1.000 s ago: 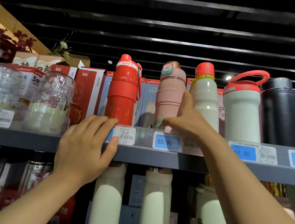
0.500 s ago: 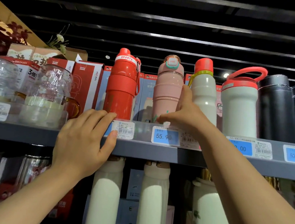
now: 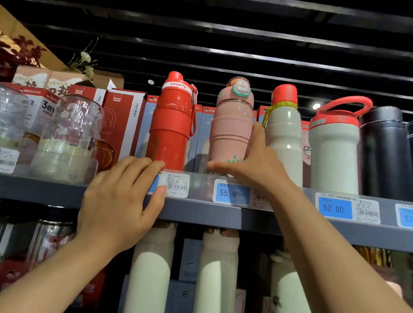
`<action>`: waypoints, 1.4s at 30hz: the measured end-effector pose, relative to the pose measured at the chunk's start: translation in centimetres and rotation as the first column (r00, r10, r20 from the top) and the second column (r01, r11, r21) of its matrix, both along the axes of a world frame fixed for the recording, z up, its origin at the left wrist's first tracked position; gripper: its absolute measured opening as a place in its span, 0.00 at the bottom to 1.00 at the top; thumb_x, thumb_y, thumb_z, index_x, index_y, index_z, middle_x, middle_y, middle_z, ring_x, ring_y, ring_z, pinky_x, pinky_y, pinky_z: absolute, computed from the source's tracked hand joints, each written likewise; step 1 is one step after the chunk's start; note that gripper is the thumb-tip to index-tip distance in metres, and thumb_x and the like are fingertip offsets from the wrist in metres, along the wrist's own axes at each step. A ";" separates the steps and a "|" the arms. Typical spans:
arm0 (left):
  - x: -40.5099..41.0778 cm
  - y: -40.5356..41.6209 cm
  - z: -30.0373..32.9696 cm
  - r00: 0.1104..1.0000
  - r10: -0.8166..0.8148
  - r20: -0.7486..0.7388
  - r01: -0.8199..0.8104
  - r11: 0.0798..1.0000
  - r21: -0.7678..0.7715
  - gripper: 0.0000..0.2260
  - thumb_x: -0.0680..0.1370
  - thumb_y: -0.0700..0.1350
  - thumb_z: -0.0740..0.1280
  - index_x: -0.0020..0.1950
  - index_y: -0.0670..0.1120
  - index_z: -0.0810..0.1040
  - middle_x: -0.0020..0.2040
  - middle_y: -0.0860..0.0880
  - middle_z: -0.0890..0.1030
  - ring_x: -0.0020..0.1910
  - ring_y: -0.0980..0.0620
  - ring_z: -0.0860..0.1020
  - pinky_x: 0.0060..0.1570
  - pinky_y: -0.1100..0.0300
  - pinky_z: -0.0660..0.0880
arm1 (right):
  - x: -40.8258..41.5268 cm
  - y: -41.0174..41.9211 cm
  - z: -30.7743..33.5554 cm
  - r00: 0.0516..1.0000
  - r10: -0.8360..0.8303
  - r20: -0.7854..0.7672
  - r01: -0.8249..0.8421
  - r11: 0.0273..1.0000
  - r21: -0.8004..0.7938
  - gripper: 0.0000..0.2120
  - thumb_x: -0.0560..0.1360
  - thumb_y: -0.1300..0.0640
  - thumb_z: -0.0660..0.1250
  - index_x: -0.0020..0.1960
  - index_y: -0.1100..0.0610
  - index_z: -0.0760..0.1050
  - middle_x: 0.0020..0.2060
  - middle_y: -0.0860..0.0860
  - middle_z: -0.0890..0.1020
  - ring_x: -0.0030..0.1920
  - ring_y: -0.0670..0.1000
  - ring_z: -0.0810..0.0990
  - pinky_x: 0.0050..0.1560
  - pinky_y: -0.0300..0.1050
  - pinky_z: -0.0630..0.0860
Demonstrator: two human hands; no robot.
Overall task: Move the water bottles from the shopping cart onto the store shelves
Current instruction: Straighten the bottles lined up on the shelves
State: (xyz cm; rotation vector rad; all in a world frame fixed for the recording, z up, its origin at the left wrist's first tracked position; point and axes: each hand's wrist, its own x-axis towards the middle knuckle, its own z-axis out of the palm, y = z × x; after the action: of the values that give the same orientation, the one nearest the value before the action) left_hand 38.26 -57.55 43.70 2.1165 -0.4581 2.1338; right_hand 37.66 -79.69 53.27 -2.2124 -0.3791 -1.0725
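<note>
- The right hand [image 3: 251,165] is wrapped around the lower part of the pink bottle [image 3: 231,131] — thumb across the front near the base, a finger seen rising along its right side.
- The left hand [image 3: 120,199] is laid on the front edge of the shelf [image 3: 49,192], fingers fairly straight over the clear lip and thumb pressed by a price tag [image 3: 174,184]; nothing is held by it.
- The pink bottle is stood upright on the upper shelf, between the red bottle [image 3: 172,121] and a white bottle with a red cap [image 3: 284,137], and just beside both.
- The body is judged rigid and ribbed, so a firm hold low on the barrel should be allowed; probably light if empty, though that cannot be told. The lid and its clasp are better left untouched.
- The tall, narrow shape is likely to be tipped easily — the neighbours could be knocked if it is slid sideways.
- More white bottles [image 3: 150,270] are seen on the shelf below.
</note>
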 end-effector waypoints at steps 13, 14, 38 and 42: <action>0.2 0.1 -0.1 1.000 0.006 0.005 -0.006 1.000 0.001 0.22 0.78 0.52 0.54 0.62 0.43 0.79 0.55 0.45 0.81 0.57 0.48 0.73 0.41 0.50 0.75 | 0.2 0.0 -0.3 0.997 -0.073 -0.031 0.071 0.996 -0.053 0.56 0.62 0.38 0.76 0.75 0.47 0.42 0.58 0.50 0.74 0.55 0.58 0.78 0.56 0.53 0.75; 0.2 0.1 -0.1 1.000 0.004 0.006 -0.004 1.000 0.000 0.22 0.78 0.52 0.54 0.62 0.43 0.79 0.55 0.45 0.81 0.57 0.48 0.73 0.41 0.50 0.76 | 0.2 0.0 -0.3 0.994 -0.102 -0.028 0.101 0.994 -0.053 0.57 0.62 0.38 0.77 0.75 0.48 0.43 0.59 0.52 0.75 0.56 0.59 0.77 0.56 0.53 0.75; -0.1 0.0 0.0 0.999 0.041 0.026 -0.042 0.999 0.022 0.22 0.78 0.52 0.54 0.61 0.41 0.79 0.55 0.44 0.82 0.57 0.46 0.73 0.53 0.50 0.67 | -1.9 -6.3 0.1 0.854 -0.396 0.337 0.394 0.916 0.078 0.35 0.71 0.46 0.71 0.72 0.50 0.59 0.59 0.56 0.75 0.58 0.62 0.73 0.44 0.49 0.66; 0.0 0.0 0.0 0.998 0.046 0.042 -0.047 0.999 0.020 0.23 0.78 0.52 0.54 0.61 0.40 0.80 0.55 0.43 0.82 0.57 0.46 0.73 0.53 0.49 0.67 | -1.0 -7.7 -0.1 0.921 -0.386 0.054 0.384 0.922 0.045 0.46 0.66 0.41 0.75 0.74 0.52 0.53 0.61 0.60 0.75 0.57 0.64 0.76 0.51 0.55 0.73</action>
State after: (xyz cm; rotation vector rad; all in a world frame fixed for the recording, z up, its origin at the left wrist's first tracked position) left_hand 38.27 -57.55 43.72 2.1180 -0.4412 2.2107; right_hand 36.63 -87.44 53.13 -2.2825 0.0578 -1.3424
